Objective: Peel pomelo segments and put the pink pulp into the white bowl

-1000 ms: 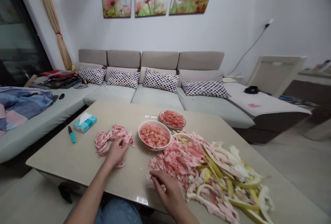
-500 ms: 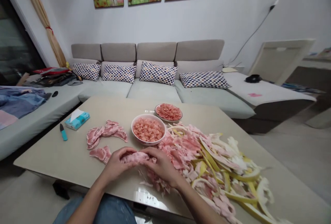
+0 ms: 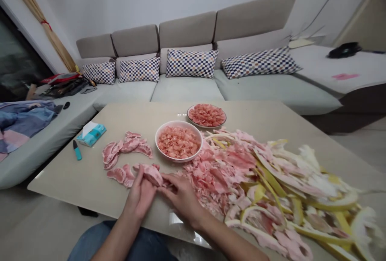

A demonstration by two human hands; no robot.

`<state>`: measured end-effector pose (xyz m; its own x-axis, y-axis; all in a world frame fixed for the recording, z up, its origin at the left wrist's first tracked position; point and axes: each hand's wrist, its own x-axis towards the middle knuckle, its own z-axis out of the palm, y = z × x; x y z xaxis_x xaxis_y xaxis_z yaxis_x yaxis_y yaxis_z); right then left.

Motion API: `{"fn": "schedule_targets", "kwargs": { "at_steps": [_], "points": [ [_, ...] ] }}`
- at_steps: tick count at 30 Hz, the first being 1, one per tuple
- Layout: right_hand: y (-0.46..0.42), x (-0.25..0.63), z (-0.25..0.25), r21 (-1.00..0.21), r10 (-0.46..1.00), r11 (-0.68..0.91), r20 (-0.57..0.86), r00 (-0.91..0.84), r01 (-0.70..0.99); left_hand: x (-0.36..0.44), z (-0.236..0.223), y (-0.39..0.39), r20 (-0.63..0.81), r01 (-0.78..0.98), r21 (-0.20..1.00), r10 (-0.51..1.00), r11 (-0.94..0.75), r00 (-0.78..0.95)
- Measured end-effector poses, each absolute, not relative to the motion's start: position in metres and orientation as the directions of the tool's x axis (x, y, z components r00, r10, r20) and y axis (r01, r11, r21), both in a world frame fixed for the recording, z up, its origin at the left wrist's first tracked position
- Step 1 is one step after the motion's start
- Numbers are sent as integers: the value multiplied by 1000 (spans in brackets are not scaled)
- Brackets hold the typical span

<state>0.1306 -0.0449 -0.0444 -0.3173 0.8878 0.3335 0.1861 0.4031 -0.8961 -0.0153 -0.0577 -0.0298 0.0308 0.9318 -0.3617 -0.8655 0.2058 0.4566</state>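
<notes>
A pink pomelo segment (image 3: 151, 173), its pale membrane still on, is held between my two hands above the near part of the table. My left hand (image 3: 139, 196) supports it from the left and below. The fingers of my right hand (image 3: 180, 194) pinch its right end. Several more unpeeled segments (image 3: 126, 148) lie on the table beyond and left of my hands. A white bowl (image 3: 179, 159) heaped with peeled pink pulp (image 3: 177, 141) stands just past my hands. Behind it is a dark-rimmed plate (image 3: 223, 122) of the same pulp.
Pink membrane scraps (image 3: 208, 168) and yellow-green rind strips (image 3: 274, 182) cover the table's right side. A tissue pack (image 3: 93, 133) and a small turquoise-handled knife (image 3: 77, 151) lie at the left. Beyond the table (image 3: 126, 117) runs a sofa (image 3: 187, 89) with checkered cushions.
The view has tilted down and shifted. My left hand has turned its palm upward under the segment, and my right hand has moved to the segment's right end.
</notes>
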Motion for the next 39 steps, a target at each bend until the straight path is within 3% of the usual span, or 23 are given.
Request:
{"fn": "schedule_targets", "kwargs": {
  "at_steps": [4, 10, 15, 19, 22, 26, 30, 34, 39],
  "points": [
    [-46, 137, -46, -805, 847, 505, 393, -358, 311, -21, -23, -49, -470, -926, 338, 882, 169, -11],
    [-52, 138, -39, -722, 816, 572, 453, -361, 388, -23, -22, -51, -451, -890, 394, 892, 229, 30],
    [-49, 148, -19, -857, 910, 415, 383, -160, 307, -20, -22, -56, -447, -810, 508, 893, 292, 41],
    [-50, 169, -4, -908, 940, 338, 341, -35, 248, -18, -22, -60, -479, -767, 480, 860, 425, 177],
    [-61, 185, -8, -855, 928, 348, 373, -9, 385, -17, -20, -61, -471, -772, 439, 849, 460, 238],
    [-82, 203, -32, -692, 918, 282, 396, 23, 665, -18, -15, -62, -400, -788, 380, 854, 485, 332],
    [-101, 212, -49, -648, 915, 175, 384, 121, 741, -18, -10, -64, -358, -820, 266, 842, 507, 404],
    [-114, 199, -39, -653, 905, 209, 411, 109, 728, -21, -5, -69, -314, -837, 240, 855, 492, 413],
    [-124, 157, -8, -794, 918, 346, 395, -7, 499, -23, -3, -81, -241, -807, 427, 912, 407, 332]
  ]
}}
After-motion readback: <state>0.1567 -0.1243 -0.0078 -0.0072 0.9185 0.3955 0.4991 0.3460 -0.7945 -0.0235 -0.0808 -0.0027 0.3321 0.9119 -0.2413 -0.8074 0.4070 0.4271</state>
